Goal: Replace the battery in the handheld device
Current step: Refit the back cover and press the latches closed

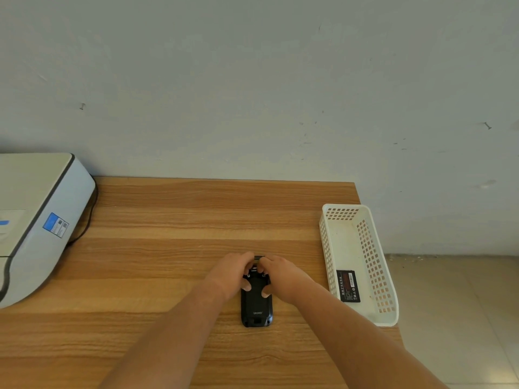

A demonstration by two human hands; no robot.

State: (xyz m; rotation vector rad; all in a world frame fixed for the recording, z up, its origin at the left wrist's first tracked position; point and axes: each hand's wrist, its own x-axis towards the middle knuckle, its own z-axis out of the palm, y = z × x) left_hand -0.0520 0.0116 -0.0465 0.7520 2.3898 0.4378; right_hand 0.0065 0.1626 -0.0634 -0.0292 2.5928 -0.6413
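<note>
A black handheld device (257,307) lies back side up on the wooden table (168,220), its white brand lettering near the close end. My left hand (231,272) and my right hand (280,273) both grip its far half, fingers curled over the top end and thumbs pressing on the back cover. The far end of the device is mostly hidden under my fingers. A black battery (348,286) with a red label lies in the white perforated basket (365,220) to the right.
A grey-white machine (36,220) with a blue sticker and a black cable occupies the table's left side. The basket sits along the table's right edge, with tiled floor beyond. A wall runs behind the table.
</note>
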